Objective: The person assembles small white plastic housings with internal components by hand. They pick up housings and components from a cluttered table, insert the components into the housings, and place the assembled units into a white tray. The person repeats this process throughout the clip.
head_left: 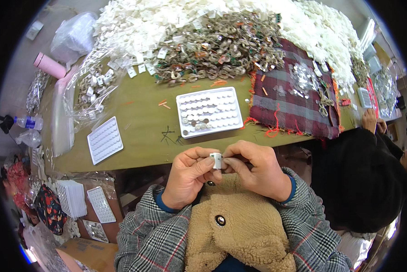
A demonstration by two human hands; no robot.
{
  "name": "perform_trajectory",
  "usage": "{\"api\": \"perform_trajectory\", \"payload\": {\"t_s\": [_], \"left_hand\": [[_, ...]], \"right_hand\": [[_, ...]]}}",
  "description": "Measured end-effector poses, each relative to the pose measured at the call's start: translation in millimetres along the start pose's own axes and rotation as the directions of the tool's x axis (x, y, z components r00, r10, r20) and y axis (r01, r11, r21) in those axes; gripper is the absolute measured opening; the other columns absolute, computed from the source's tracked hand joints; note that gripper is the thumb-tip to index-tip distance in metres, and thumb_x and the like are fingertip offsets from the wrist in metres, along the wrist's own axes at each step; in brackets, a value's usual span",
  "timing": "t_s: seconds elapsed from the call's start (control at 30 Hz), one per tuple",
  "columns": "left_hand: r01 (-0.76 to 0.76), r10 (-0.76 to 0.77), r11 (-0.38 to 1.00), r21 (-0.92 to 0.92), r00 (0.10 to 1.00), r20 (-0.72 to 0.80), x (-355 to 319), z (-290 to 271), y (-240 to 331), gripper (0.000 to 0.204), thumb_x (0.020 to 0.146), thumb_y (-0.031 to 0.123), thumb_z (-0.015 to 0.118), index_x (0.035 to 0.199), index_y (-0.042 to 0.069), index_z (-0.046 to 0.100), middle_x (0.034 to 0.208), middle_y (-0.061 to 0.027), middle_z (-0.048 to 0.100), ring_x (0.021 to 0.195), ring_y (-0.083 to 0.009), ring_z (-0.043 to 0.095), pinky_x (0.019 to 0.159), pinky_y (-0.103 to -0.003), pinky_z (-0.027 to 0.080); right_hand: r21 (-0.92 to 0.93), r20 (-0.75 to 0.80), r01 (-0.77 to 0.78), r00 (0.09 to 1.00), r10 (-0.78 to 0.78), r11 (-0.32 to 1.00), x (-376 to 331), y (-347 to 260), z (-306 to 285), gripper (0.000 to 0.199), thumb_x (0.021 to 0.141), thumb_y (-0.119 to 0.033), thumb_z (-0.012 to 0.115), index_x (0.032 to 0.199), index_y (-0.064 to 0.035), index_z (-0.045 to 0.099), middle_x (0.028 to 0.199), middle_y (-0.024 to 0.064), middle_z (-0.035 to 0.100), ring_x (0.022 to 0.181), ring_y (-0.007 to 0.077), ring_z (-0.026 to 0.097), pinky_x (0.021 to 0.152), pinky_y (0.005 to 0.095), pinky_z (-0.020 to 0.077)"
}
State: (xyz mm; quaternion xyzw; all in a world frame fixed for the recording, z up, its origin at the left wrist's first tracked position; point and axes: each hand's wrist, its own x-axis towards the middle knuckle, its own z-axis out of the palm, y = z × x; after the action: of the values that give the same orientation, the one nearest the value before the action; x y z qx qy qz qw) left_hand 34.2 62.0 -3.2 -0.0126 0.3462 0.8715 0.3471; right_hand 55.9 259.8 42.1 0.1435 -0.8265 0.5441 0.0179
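Green table (pixel 140 131), white piece (pixel 216 160) between hands

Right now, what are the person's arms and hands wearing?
Both hands are bare: no gloves or rings show on the left hand or the right hand. The sleeves are grey plaid with thin red lines, with blue cuffs peeking out at the wrists.

A filled tray (pixel 209 111) lies on the table (pixel 140 122), an empty tray (pixel 104 140) to its left (nearer the edge).
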Motion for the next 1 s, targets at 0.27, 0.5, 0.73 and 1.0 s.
{"api": "perform_trajectory", "payload": {"t_s": [0.27, 0.5, 0.73, 1.0], "left_hand": [[0.026, -0.016, 0.996, 0.086, 0.994, -0.111, -3.8, 5.3, 12.7, 0.02, 0.097, 0.008, 0.062, 0.113, -0.004, 0.063, 0.094, -0.0103, 0.071, 0.077, -0.0157, 0.071, 0.065, -0.026, 0.059], [-0.158, 0.181, 0.969, 0.188, 0.977, -0.111, 0.7, 16.3, 87.7, 0.022, 0.098, 0.008, 0.058, 0.118, 0.0, 0.056, 0.088, -0.0091, 0.064, 0.071, -0.0154, 0.066, 0.057, -0.027, 0.058], [0.096, 0.739, -0.199, 0.975, 0.668, 0.085, 96.0, -38.6, 137.5, 0.025, 0.089, 0.02, 0.071, 0.087, -0.004, 0.062, 0.073, -0.0101, 0.064, 0.069, -0.0189, 0.064, 0.063, -0.032, 0.05], [0.126, 0.726, -0.071, 0.989, 0.687, -0.035, 126.4, -68.6, 163.8, 0.015, 0.091, 0.016, 0.067, 0.09, 0.001, 0.063, 0.067, -0.0026, 0.061, 0.052, -0.0084, 0.055, 0.046, -0.025, 0.042]], "right_hand": [[-0.067, -0.005, 0.111, 0.994, -0.112, 0.992, 9.8, 1.8, 17.9, 0.014, 0.083, 0.006, 0.065, 0.094, 0.0006, 0.06, 0.083, 0.0173, 0.059, 0.074, 0.0342, 0.063, 0.064, 0.0385, 0.0508], [0.078, -0.224, 0.068, 0.973, -0.049, 0.995, 28.3, 13.8, -9.2, 0.023, 0.084, 0.009, 0.065, 0.106, 0.0028, 0.066, 0.094, 0.0127, 0.069, 0.069, 0.0168, 0.064, 0.065, 0.0263, 0.0511], [0.04, -0.195, 0.112, 0.976, -0.102, 0.993, 31.1, 29.1, -26.8, 0.014, 0.082, 0.009, 0.067, 0.095, 0.0034, 0.067, 0.084, 0.0139, 0.068, 0.073, 0.0234, 0.067, 0.065, 0.0304, 0.0523], [0.023, -0.229, 0.118, 0.967, -0.109, 0.993, 23.2, 42.4, -41.2, 0.014, 0.081, 0.009, 0.068, 0.095, 0.0041, 0.067, 0.084, 0.0156, 0.067, 0.073, 0.0265, 0.067, 0.066, 0.0319, 0.0526]]}}
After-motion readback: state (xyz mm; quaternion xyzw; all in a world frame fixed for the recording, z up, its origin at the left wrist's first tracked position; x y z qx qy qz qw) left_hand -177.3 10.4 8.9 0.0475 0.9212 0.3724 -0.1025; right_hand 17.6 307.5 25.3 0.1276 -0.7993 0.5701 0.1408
